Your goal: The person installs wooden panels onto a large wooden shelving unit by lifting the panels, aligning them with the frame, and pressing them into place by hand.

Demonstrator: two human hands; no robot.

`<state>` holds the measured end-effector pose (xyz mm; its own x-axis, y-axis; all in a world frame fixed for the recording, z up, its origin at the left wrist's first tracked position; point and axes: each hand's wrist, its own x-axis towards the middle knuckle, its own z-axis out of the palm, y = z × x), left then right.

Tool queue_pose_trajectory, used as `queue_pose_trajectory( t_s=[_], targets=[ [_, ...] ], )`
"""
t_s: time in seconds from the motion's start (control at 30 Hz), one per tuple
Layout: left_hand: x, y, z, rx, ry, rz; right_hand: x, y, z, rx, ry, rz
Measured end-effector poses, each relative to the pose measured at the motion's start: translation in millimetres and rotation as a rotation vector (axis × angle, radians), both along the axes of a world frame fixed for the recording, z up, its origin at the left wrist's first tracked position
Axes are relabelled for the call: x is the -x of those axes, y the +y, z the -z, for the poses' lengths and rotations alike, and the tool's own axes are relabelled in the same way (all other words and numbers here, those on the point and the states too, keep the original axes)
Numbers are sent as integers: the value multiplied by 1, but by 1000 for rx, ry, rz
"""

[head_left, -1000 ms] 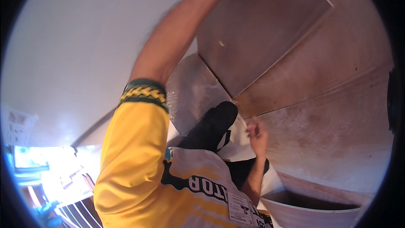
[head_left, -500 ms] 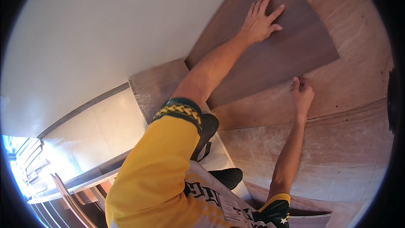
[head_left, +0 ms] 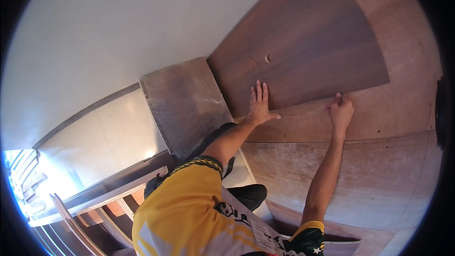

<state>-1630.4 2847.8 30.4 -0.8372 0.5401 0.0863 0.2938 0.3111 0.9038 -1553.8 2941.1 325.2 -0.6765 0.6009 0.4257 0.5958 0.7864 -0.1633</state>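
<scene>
A dark brown wood-grain panel, with a small crescent-shaped cutout and faint marks on it, lies against lighter plywood. My left hand is open at the panel's lower edge, fingers spread over the brown surface and thumb out to the side over the plywood. Farther right, my right hand is closed at the same edge, its fingers curled and thumb pointing up. What it holds, if anything, is hidden.
A smaller brown board sits left of the panel. A smooth white surface spreads across the upper left. Wooden slats and framing stand at the lower left, and my dark shoe is below my hands.
My left hand has come down from the middle of the panel to its lower edge, uncovering the cutout and marks. My right hand stays closed in nearly the same place.
</scene>
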Motion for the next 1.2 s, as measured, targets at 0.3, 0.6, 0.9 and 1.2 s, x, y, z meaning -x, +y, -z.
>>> queue_pose_trajectory(
  t_s=[0.3, 0.6, 0.9, 1.2],
  targets=[
    [7, 8, 87, 186, -285, 58, -2, -5, -3, 256, 129, -46],
    [18, 16, 73, 252, -185, -23, -4, 6, 6, 219, 169, -65],
    [12, 19, 69, 244, -138, -35, -4, -19, -21, -195, 226, 3],
    [15, 14, 55, 398, -200, 64, 24, 19, -96, -1037, 347, -166]
  ],
)
